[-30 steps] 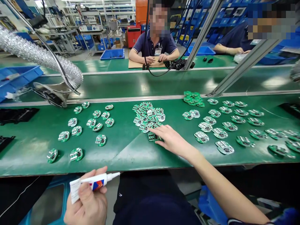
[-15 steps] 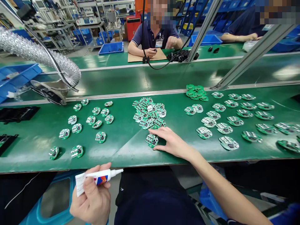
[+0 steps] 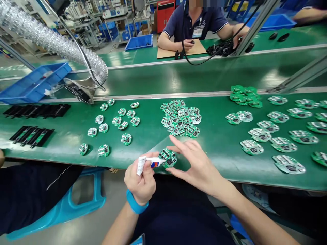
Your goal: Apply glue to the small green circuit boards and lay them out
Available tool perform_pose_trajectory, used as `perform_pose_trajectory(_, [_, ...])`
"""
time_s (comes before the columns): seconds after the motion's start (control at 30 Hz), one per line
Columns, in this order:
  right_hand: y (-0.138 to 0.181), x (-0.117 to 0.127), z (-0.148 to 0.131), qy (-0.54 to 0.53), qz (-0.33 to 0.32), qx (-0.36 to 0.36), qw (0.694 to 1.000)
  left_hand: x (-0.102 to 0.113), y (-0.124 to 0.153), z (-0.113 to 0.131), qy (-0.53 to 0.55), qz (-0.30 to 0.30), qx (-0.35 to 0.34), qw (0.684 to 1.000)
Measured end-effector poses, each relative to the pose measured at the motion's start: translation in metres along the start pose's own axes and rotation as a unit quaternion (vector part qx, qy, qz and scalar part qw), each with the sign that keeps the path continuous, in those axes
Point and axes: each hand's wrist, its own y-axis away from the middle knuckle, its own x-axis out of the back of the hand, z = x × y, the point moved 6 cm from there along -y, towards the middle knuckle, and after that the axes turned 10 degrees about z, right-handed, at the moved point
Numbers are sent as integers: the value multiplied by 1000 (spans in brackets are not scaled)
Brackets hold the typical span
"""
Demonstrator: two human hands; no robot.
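My left hand (image 3: 140, 178), with a blue band at the wrist, is closed around a white glue tube (image 3: 154, 162) with a blue and orange print. The tube's nozzle points right and reaches the left edge of a round green circuit board (image 3: 168, 158) near the front edge of the table. Thumb and a finger of my right hand (image 3: 190, 161) sit at the lower and upper edges of that board, with the index finger stretched out above. Just beyond lies a heap of similar circuit boards (image 3: 180, 117). Whether glue is coming out is too small to tell.
Loose boards lie spread on the green table (image 3: 143, 153) at left and right, with a green stack (image 3: 245, 96) behind. Black frames (image 3: 32, 136) lie far left. A silver duct (image 3: 94, 63) hangs near a blue bin (image 3: 38, 81). Across the table sits a co-worker (image 3: 178, 30).
My left hand has brought the glue tube up and right to the board. My right hand and the board have come slightly nearer the table's front edge. The camera view has turned left.
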Motion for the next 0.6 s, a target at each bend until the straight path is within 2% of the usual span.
perform_pose_trajectory(0.4, [-5,-1,-17,18,-14,33,999,11,-12,18,-69,24,-135,988])
perform_pose_trajectory(0.6, [-6,1,-22,19,-10,44,999,13,-18,20,-93,34,-180,979])
